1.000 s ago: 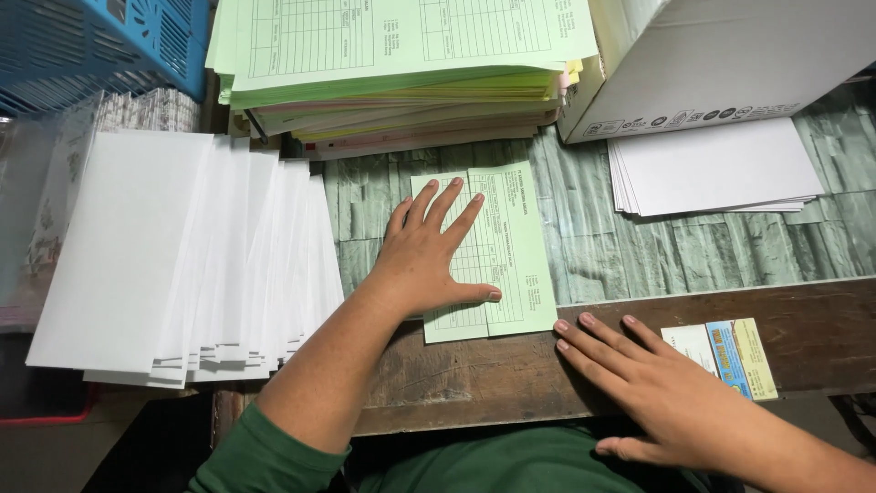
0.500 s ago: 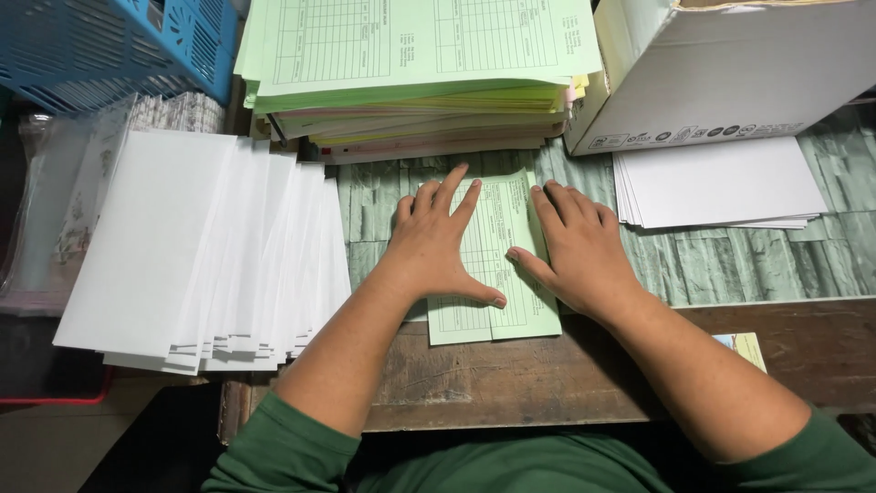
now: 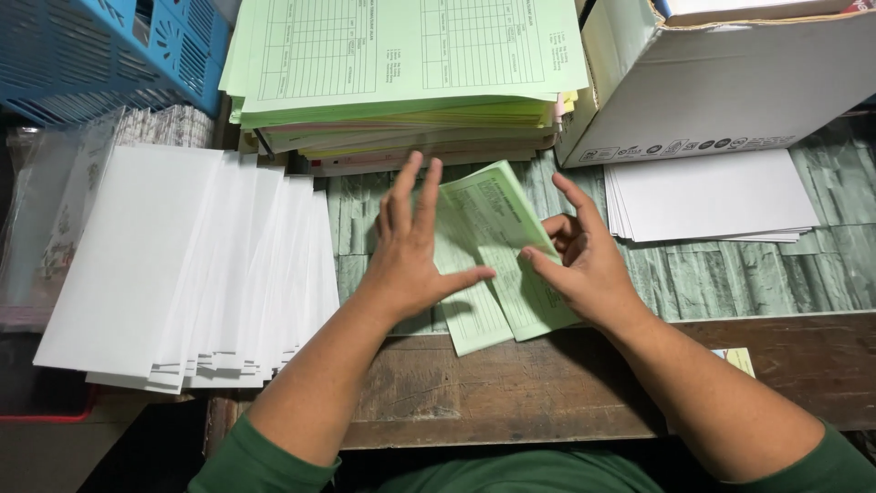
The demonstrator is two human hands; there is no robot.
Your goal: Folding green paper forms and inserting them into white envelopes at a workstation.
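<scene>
A light green printed form (image 3: 497, 260) lies on the table in front of me, its right part lifted and folded over toward the left. My left hand (image 3: 415, 242) rests flat on the form's left side, fingers spread and thumb out to the right. My right hand (image 3: 579, 260) grips the raised right flap between thumb and fingers.
A fanned row of white envelopes (image 3: 182, 265) lies at the left. A tall stack of green forms (image 3: 401, 64) sits behind. A cardboard box (image 3: 721, 82) and a pile of white sheets (image 3: 712, 196) are at the right. A blue crate (image 3: 100, 50) stands back left.
My right hand came up from the table's front edge onto the green form, then lifted and folded its right side over. My left hand stayed on the form.
</scene>
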